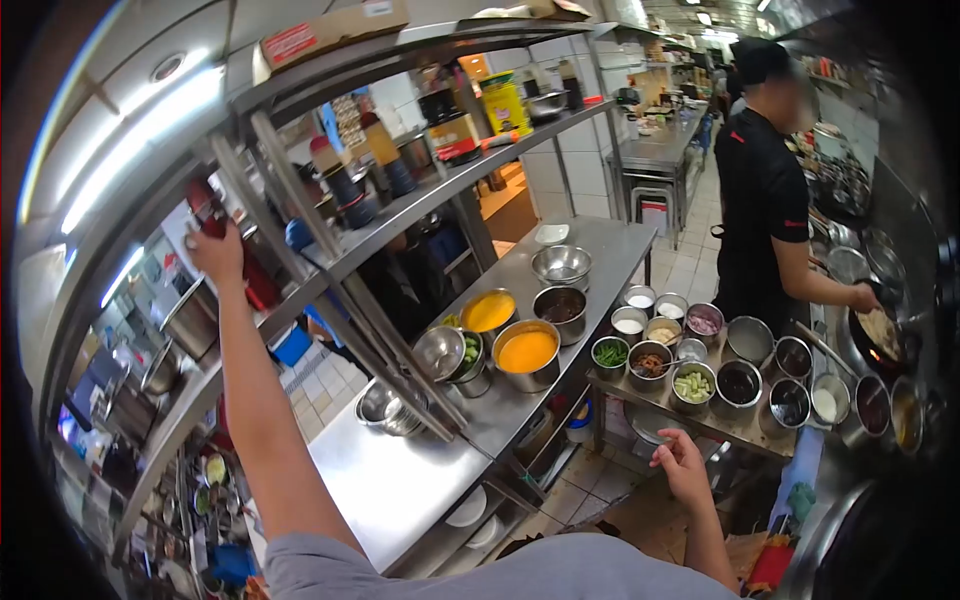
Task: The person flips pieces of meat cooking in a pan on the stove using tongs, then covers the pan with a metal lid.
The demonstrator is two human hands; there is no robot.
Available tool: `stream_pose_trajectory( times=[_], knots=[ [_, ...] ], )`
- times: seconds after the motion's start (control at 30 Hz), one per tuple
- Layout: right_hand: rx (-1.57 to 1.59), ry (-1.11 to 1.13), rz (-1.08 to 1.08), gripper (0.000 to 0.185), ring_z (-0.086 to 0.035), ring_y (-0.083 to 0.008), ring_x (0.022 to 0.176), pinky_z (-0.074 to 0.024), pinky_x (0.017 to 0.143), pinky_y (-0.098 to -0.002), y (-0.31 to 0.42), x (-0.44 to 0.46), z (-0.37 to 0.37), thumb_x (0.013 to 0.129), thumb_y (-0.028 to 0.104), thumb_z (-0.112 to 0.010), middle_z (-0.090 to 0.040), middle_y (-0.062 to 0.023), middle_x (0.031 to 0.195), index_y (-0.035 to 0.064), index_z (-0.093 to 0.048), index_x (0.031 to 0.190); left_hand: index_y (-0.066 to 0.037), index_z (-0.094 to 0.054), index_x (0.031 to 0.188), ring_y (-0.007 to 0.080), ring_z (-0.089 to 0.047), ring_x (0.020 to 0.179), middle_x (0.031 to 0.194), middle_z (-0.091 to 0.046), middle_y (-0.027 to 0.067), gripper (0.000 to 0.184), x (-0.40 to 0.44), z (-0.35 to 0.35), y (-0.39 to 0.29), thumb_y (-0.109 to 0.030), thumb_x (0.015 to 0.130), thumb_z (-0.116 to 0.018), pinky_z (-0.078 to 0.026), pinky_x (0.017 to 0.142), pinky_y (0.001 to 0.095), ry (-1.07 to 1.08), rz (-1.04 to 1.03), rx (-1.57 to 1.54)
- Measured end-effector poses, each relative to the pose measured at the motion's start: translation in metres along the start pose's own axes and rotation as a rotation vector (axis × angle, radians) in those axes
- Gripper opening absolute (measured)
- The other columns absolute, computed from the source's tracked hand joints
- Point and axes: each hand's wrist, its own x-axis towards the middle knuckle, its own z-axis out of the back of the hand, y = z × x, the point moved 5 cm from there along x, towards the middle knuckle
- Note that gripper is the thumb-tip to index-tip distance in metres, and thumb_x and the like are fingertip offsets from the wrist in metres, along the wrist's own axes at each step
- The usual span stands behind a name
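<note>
While the upper red container [205,198] shows just above the fingers of the left hand [217,252] at the steel shelving [420,207], its long axis runs steeply upward, leaning slightly left in view, roughly along the slant of the shelf posts [290,185]. More red shows beside the wrist; whether it belongs to the same container cannot be told. The left arm is stretched up and forward, nearly straight, fingers bent against the container; whether they clamp it is unclear. Lower right, the right hand hangs near the metal pots [738,385], holding nothing, fingers loosely curled and apart, forearm rising from below.
</note>
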Motion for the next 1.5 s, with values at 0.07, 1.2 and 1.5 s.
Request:
stream_pose_trajectory(
  times=[0.07, 1.2, 1.5],
  knots=[
    [0.023, -0.038, -0.025, 0.024, -0.055, -0.0125, 0.069, -0.0461, 0.065, -0.0254, -0.008, 0.002, 0.014, 0.083, 0.008, -0.053, -0.054, -0.0060, 0.079, 0.0014, -0.049, 0.106, -0.003, -0.034, 0.128, 0.0399, -0.029, 0.120, 0.127, -0.032, 0.0283, 0.066, -0.035, 0.104, -0.088, -0.027, 0.073, -0.062, -0.022, 0.098, 0.0478, -0.217, -0.343, -0.288],
    [-0.428, -0.834, -1.226, 0.033, -0.059, -0.0316, 0.083, -0.0463, 0.072, -0.0409, -0.297, -0.267, -0.004, 0.076, 0.034, -0.051, -0.062, -0.0169, 0.088, 0.0068, -0.060, 0.091, -0.014, -0.062, 0.098, 0.0318, -0.055, 0.096, 0.102, -0.059, 0.0148, 0.032, -0.905, 0.145, -0.205, -0.031, 0.075, -0.048, -0.044, 0.083, 0.0388, 2.097, -2.288, -0.877],
    [-0.578, -1.050, -1.101, 0.025, -0.061, -0.0233, 0.073, -0.0481, 0.063, -0.0336, -0.344, -0.348, -0.156, 0.075, 0.028, -0.054, -0.063, -0.0115, 0.081, 0.0066, -0.059, 0.087, -0.008, -0.060, 0.103, 0.0320, -0.053, 0.103, 0.107, -0.057, 0.0163, 0.043, -0.815, 0.070, -0.235, -0.042, 0.082, -0.043, -0.041, 0.089, 0.0398, 1.672, -2.495, -0.685]
  ],
)
